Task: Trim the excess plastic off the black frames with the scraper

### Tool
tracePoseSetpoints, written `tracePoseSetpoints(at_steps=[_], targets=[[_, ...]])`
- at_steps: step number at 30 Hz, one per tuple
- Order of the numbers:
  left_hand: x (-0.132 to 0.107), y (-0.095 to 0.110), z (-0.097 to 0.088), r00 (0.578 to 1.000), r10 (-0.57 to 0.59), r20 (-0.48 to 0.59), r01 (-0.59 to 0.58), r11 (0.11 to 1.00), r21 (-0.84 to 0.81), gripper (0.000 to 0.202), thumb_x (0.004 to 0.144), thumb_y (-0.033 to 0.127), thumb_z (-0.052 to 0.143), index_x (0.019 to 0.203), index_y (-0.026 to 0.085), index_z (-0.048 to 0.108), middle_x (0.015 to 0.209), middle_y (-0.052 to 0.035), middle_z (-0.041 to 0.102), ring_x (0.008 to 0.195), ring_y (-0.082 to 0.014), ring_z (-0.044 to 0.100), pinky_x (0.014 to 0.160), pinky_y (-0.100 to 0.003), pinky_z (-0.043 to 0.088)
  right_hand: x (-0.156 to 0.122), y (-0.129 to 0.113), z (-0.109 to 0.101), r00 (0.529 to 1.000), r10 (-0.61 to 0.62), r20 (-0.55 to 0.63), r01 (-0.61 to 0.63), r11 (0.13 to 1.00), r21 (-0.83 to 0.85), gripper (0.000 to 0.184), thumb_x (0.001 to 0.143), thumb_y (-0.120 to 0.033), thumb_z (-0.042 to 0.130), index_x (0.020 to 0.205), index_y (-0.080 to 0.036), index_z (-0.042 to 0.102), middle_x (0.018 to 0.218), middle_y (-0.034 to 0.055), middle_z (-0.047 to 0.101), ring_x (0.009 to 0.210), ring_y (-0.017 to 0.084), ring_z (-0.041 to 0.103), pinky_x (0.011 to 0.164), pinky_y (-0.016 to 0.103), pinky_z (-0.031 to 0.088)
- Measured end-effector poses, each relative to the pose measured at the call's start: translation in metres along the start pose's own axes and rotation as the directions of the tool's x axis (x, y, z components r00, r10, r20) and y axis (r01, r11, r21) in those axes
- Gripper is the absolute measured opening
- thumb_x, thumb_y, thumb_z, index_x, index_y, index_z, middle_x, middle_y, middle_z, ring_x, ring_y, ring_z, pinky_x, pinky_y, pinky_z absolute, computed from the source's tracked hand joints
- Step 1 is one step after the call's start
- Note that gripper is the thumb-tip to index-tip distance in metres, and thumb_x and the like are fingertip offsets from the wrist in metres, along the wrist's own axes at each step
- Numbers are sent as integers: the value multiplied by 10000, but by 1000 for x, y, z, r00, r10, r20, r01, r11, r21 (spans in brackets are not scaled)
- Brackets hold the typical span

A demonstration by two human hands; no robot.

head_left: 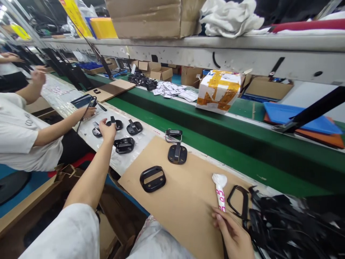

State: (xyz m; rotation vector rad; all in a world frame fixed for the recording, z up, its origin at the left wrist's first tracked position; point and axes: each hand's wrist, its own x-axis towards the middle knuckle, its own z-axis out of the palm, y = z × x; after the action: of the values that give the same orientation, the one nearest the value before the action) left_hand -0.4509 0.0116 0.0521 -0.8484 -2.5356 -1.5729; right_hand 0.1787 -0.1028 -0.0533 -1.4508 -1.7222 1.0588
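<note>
Cardboard sheet [183, 205] lies on my counter [140, 142] by the green belt [215, 144]; on the sheet my right hand [233, 235] grips a white tube [220, 194]; beyond it, I cannot tell my left hand's [107, 130] grip.

Lower centre, the cardboard sheet [183, 208] is matt brown; the black frame [152, 178] on it looks like glossy plastic. Lower right, the white tube [221, 199] has a crumpled paper tip.

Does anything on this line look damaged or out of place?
The white box on the green belt is patched with ragged orange tape and looks battered. Nothing else stands out: the right hand holds a white tube.
</note>
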Motion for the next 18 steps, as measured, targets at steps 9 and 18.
tracePoseSetpoints(at_steps=[9,18], targets=[[-105,80,79,526,117,843,-350,933,88,379,778,572,754,780,194,755,845,-84,789,830,-271,719,792,-316,510,5,-6,3,999,39,5,-40,999,23,530,975,-667,632,1144,-211,842,979,120,843,746,246,801,732,316,678],[-120,130,128,673,128,728,-215,976,27,309,1011,433,490,1172,171,517,1015,-135,775,812,-230,762,730,-329,597,-10,-44,-4,995,-12,99,8,999,47,381,1062,-512,582,1178,-238,820,1096,108,823,985,265,794,921,368,641]])
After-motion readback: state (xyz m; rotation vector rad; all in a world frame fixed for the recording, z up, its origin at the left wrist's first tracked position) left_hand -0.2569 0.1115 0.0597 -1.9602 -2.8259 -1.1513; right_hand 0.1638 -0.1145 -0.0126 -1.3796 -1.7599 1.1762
